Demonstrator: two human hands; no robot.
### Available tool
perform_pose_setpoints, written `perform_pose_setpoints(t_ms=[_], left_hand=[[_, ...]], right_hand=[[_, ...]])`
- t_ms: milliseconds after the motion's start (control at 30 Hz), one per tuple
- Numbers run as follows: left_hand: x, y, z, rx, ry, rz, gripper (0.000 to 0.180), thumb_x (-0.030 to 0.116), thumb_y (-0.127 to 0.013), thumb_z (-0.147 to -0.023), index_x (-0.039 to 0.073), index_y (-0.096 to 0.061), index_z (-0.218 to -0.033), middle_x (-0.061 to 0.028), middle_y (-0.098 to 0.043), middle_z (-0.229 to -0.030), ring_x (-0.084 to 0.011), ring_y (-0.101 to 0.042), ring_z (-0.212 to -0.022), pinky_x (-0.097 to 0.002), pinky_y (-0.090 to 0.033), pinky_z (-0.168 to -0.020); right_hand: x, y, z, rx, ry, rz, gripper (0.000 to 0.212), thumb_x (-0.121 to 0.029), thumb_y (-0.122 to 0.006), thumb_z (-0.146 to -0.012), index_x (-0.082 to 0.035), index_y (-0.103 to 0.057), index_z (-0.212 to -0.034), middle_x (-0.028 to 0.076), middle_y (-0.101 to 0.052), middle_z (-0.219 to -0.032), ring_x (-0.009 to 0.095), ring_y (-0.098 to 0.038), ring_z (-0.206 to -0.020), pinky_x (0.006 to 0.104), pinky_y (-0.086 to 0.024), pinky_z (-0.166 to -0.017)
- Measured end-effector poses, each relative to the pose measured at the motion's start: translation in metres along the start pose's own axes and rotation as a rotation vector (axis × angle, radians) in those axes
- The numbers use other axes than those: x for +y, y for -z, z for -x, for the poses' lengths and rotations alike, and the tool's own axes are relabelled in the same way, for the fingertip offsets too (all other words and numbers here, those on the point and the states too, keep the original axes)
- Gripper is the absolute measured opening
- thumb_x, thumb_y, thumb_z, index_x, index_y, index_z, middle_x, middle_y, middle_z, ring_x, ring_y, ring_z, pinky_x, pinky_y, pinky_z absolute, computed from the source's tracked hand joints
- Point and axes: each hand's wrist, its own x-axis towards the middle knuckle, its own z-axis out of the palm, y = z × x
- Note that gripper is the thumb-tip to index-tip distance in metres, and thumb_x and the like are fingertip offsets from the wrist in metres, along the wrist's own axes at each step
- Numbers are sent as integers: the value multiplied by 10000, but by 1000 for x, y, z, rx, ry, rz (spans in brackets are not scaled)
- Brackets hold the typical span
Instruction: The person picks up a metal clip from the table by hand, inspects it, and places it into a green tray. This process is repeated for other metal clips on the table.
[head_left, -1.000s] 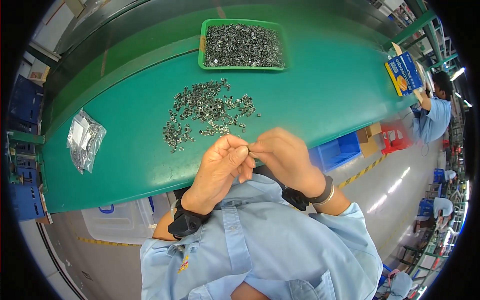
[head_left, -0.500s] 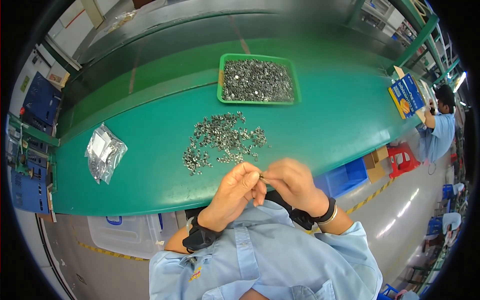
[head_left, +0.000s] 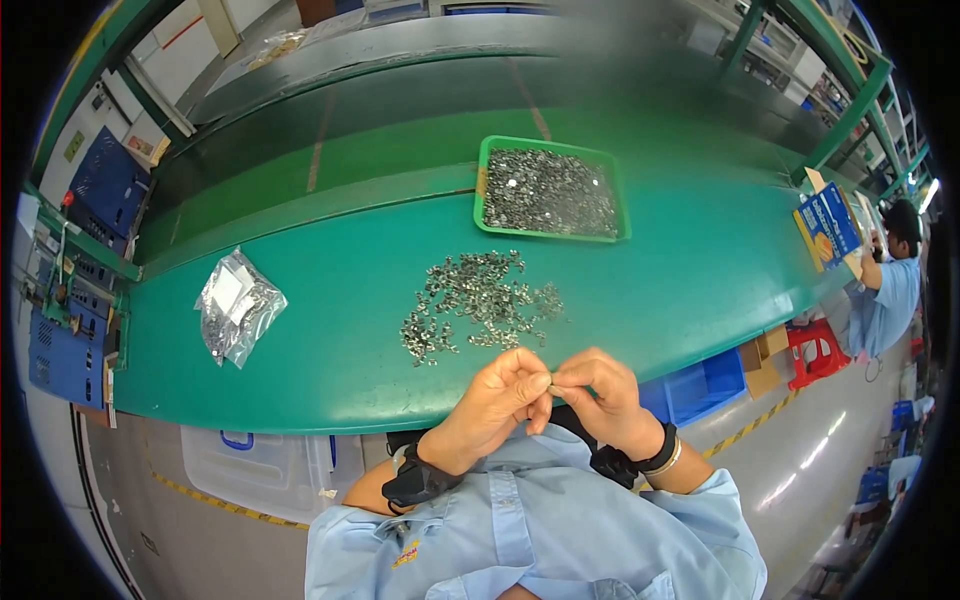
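Observation:
My left hand (head_left: 503,402) and my right hand (head_left: 607,402) meet at the table's front edge, fingertips pinched together. Between them is a small metal part (head_left: 554,386), mostly covered by the fingers, its exact shape too small to make out. Just beyond my hands, a loose pile of small shiny metal parts (head_left: 485,300) lies spread on the green tabletop (head_left: 340,340). Farther back stands a green plastic tray (head_left: 560,233), filled with many similar small metal pieces.
A clear plastic bag (head_left: 240,310) of small parts lies at the left. A blue and yellow box (head_left: 827,228) stands at the far right, beside a seated person (head_left: 890,290). Below the table are a blue bin (head_left: 705,385), a red stool (head_left: 818,355) and a clear storage box (head_left: 245,468).
The whole view has shifted, so the table and its things appear farther right and lower. My right hand, blurred before, is now steadier, and both hands stay pinched together.

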Motion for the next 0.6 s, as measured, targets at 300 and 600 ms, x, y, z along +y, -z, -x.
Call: perform_pose_setpoints(t_ms=[300,600], left_hand=[[44,-20,16,341,-362,-304,167,150,-455,-946,39,-494,-1065,-90,-585,-781,-144,-542,-527,-248,-460,-473],[111,-81,74,-83,-1078,-752,265,212,-437,-942,45,-413,-1147,-96,-474,-747,-162,-495,-529,-261,-411,-386]], right_hand=[[48,45,-83,14,-165,231,85,-82,-608,-832,-30,-604,-899,78,-625,-859,177,-594,-822,305,-478,-714],[94,64,-109,-33,-145,439,104,-65,-630,-798,-39,-597,-893,79,-598,-861,210,-606,-787,306,-490,-687]])
